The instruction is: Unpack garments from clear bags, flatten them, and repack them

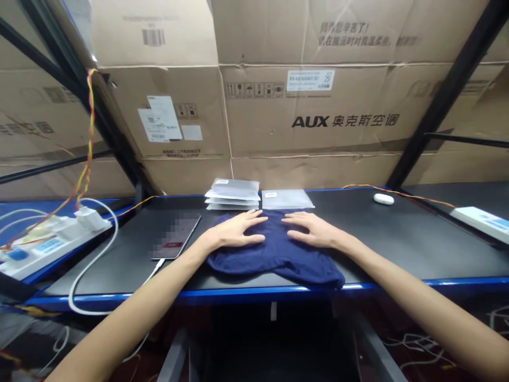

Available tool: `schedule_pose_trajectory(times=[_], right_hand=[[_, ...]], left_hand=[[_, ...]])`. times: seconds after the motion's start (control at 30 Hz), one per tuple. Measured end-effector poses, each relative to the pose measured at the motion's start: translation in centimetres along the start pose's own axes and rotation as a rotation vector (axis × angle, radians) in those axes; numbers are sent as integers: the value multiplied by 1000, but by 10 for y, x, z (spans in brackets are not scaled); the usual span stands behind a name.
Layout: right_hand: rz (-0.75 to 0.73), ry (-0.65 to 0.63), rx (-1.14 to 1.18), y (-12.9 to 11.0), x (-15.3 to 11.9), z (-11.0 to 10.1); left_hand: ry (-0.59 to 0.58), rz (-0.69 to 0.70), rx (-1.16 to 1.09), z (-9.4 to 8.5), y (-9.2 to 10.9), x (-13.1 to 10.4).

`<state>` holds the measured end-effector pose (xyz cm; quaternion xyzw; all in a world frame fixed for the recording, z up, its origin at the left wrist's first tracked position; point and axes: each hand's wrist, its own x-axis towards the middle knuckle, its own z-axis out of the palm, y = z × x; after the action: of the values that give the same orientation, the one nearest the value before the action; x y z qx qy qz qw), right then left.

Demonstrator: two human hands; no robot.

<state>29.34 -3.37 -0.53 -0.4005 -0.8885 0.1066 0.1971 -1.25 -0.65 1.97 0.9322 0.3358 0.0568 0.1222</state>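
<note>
A navy blue piece of cloth, maybe a garment (274, 249), lies rumpled on the black tabletop, its near right corner reaching the front edge. My left hand (240, 229) rests on its left part, fingers stretched toward the middle. On its right part lies my right hand (312, 229), also flat with the fingers extended and pointing inward. Nothing is gripped in either hand. Just behind the cloth are a stack of frosted plastic packets (233, 195) on the left and a flatter frosted packet (287, 199) on the right.
A phone (177, 237) with a white charging cable (115, 233) lies left of my hand. Power strips stand at the far left (59, 239) and right (483, 223). A small white case (384, 199) sits at the back right. Cardboard (258, 122) walls the back.
</note>
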Motion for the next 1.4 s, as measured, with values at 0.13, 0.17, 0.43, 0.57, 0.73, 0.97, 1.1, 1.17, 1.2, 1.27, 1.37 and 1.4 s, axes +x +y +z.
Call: schedule_pose_trajectory(times=[0.13, 0.17, 0.43, 0.57, 0.73, 0.97, 1.1, 1.17, 1.2, 1.27, 1.37, 1.4], right_hand=[[74, -186, -6, -4, -2, 2], [84, -205, -8, -5, -3, 2], [99, -248, -56, -6, -2, 0], [108, -238, -43, -8, -2, -1], [88, -207, -13, -5, -2, 1], [63, -162, 11, 1, -3, 5], [57, -161, -5, 2, -3, 6], [58, -173, -23, 2, -3, 6], [60, -177, -29, 2, -3, 6], [64, -176, -29, 2, -3, 6], [67, -155, 3, 3, -3, 6], [65, -147, 15, 3, -3, 6]], left_hand=[[-129, -21, 23, 7, 1, 1], [-140, -23, 25, 7, 1, 1], [-150, -28, 32, 6, 3, 0], [-128, -12, 27, 6, 1, 0], [192, 38, 53, 0, -15, 7], [621, -193, 275, -16, -60, 18], [605, -346, 363, -18, -73, 15], [605, -371, 382, -17, -76, 14], [615, -377, 383, -17, -76, 14], [655, -391, 358, -17, -74, 13], [747, -393, 312, -20, -66, 12], [772, -375, 316, -20, -61, 12]])
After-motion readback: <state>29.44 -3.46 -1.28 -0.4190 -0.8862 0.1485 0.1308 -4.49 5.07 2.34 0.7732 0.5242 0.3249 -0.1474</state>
